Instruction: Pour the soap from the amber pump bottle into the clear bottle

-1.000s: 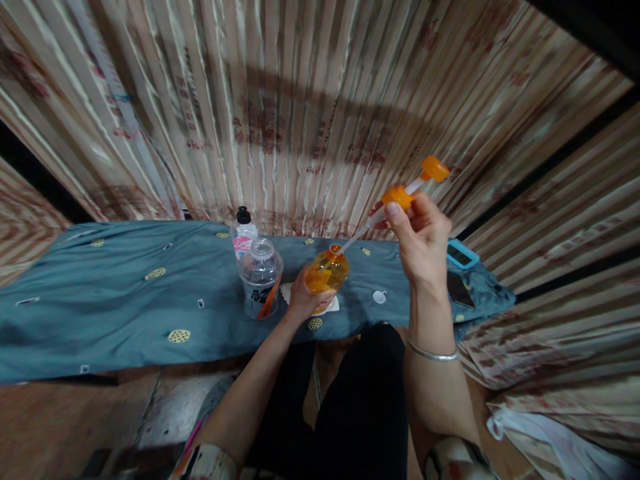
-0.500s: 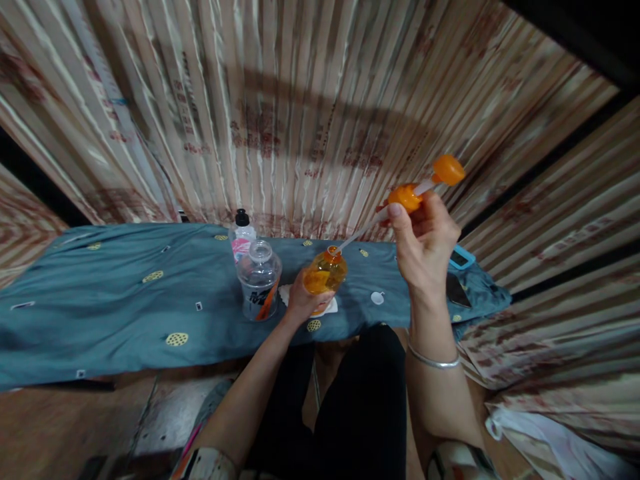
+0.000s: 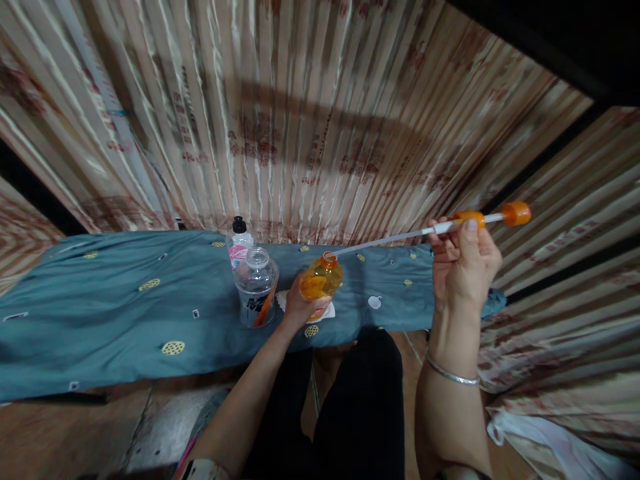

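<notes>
Orange-tinted round plastic bottle (image 3: 323, 280) sat on the blue-grey patterned cloth (image 3: 125, 320), just over a small white pad (image 3: 327, 311), with the left hand (image 3: 303, 305) wrapped around its lower body from the near side. That forearm ran up from the bottom of the view, between the knees, fingers closed on the bottle.

The right hand (image 3: 463, 267) was raised to the right and above the bottle, wrist bent back, a silver bangle (image 3: 453, 377) on the forearm. Its fingertips pinched the orange pump head with its long white dip tube (image 3: 450, 228) at the collar; the tube lay almost level, its thin end touching or just beside the bottle's open mouth, the orange knob pointing away to the right.

Half a second earlier the pump had stood steeply tilted, with the tube's end down inside the neck and the right hand closer to the bottle. Now that hand had swung outward to the right and the tube had come nearly clear of the opening. The left hand's grip had not changed.

Just left of the orange bottle stood a clear, cap-less plastic bottle (image 3: 256, 287), and behind it a small bottle with a black cap and pink label (image 3: 239, 241), against the striped curtain (image 3: 310, 113).
</notes>
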{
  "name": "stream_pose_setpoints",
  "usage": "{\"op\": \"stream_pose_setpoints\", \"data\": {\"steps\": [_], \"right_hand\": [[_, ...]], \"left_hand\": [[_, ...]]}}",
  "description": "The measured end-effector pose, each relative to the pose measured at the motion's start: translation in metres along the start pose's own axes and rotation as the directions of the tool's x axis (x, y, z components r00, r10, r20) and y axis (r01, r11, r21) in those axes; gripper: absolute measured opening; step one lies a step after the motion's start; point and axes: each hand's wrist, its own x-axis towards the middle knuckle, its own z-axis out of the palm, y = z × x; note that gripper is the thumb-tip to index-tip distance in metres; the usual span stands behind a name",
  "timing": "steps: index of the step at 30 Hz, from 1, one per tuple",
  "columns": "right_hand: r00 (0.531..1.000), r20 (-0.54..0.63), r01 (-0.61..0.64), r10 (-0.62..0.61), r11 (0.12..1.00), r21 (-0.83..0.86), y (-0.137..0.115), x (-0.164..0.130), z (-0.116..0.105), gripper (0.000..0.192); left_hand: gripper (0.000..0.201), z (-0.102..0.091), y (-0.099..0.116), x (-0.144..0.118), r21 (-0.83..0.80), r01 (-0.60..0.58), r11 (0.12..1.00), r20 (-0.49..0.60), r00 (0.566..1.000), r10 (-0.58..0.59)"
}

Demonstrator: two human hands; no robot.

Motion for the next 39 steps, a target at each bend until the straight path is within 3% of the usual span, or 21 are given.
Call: {"op": "stream_pose_setpoints", "data": {"steps": [7, 13, 16, 19, 22, 24, 27, 29, 33, 36, 39], "right_hand": [[0.984, -0.148, -0.095, 0.101, 0.994, 0.049, 0.009, -0.011, -0.038, 0.033], [0.93, -0.35, -0.102, 0.115, 0.993, 0.056, 0.006, -0.016, -0.096, 0.034], [0.92, -0.39, -0.07, 0.034, 0.994, -0.079, -0.001, -0.014, -0.121, 0.036], [0.933, -0.337, 0.007, -0.129, 0.94, -0.341, -0.011, -0.009, -0.133, 0.038], [0.949, -0.21, 0.038, -0.235, 0.746, -0.665, -0.015, -0.002, -0.142, 0.039], [0.969, -0.102, 0.026, -0.226, 0.499, -0.866, -0.009, 0.002, -0.148, 0.045], [0.999, 0.03, 0.031, -0.022, 0.06, -0.998, 0.019, 0.001, -0.158, 0.05], [0.975, 0.08, 0.108, 0.209, -0.125, -0.986, 0.048, -0.005, -0.163, 0.044], [0.843, 0.017, 0.225, 0.537, -0.324, -0.919, 0.108, -0.023, -0.168, 0.034], [0.765, -0.055, 0.261, 0.642, -0.387, -0.884, 0.138, -0.035, -0.17, 0.034], [0.723, -0.091, 0.28, 0.685, -0.411, -0.867, 0.152, -0.041, -0.171, 0.034]], "left_hand": [[0.053, -0.001, -0.003, 0.002, 0.034, -0.026, 0.999, 0.007, 1.0, 0.025], [0.049, -0.003, 0.0, 0.001, 0.065, -0.056, 0.996, 0.004, 0.998, 0.056], [0.049, -0.002, 0.0, 0.002, 0.077, -0.062, 0.995, -0.001, 0.998, 0.062], [0.051, -0.002, -0.001, 0.002, 0.065, -0.046, 0.997, 0.0, 0.999, 0.046], [0.056, -0.002, -0.004, 0.002, 0.077, -0.022, 0.997, -0.003, 1.0, 0.022], [0.061, -0.001, -0.006, 0.002, 0.077, -0.02, 0.997, -0.012, 1.0, 0.021], [0.064, -0.001, -0.009, 0.002, 0.043, -0.014, 0.999, -0.013, 1.0, 0.015], [0.061, -0.001, -0.008, 0.002, 0.032, 0.0, 0.999, -0.002, 1.0, 0.0], [0.061, -0.003, -0.004, 0.001, 0.049, 0.026, 0.998, 0.004, 1.0, -0.026], [0.062, -0.003, -0.001, 0.001, 0.045, 0.053, 0.998, -0.009, 0.999, -0.053], [0.062, -0.002, 0.001, 0.001, 0.011, 0.081, 0.997, -0.003, 0.997, -0.081]]}}
